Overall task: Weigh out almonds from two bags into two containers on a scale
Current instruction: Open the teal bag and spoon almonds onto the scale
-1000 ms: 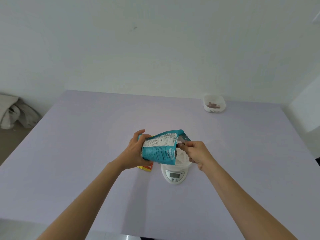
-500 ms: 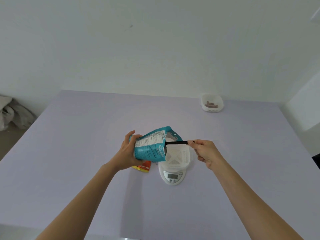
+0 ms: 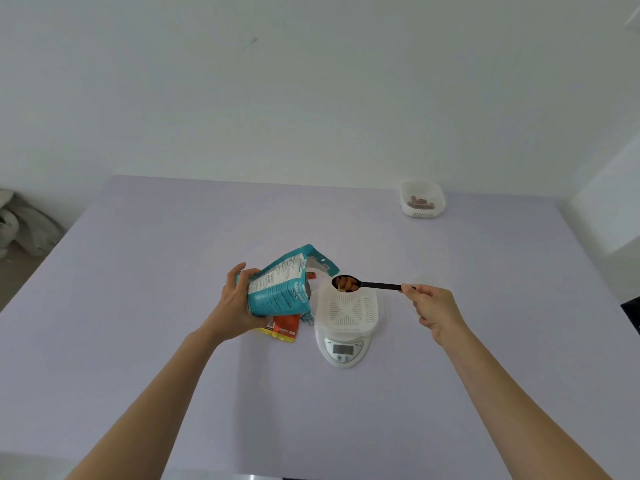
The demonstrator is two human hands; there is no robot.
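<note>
**A spoonful of almonds above the container on the scale**

My left hand (image 3: pixel 239 303) grips the teal bag (image 3: pixel 280 289) from behind, fingers and thumb wrapped round its lower half. The bag is lifted off the table (image 3: pixel 156 265) and tipped to the right, so its open mouth faces the scale (image 3: pixel 343 351).

My right hand (image 3: pixel 433 306) is well apart from the left. It pinches the end of a black spoon (image 3: pixel 379 285) between thumb and fingertips, with the other fingers curled under. The spoon lies nearly level, handle pointing right, and its bowl is heaped with almonds (image 3: pixel 346 284). The bowl hangs just beside the bag's mouth, above the far rim of the white slotted container (image 3: pixel 349 311). I can see no almonds on the container's slotted floor.

That container sits on the platform of the small white scale, which stands on the table between my two forearms. The scale's display faces me, but the reading is too small to make out.

Under the teal bag lies a second bag (image 3: pixel 285 329) — orange and yellow — flat on the table and partly hidden by the first.

The other white container (image 3: pixel 422 207) stands far off at the back right of the table, with a few almonds (image 3: pixel 420 201) in it.

On the floor, past the table's left edge, lies a pale crumpled bundle (image 3: pixel 20 226).
</note>
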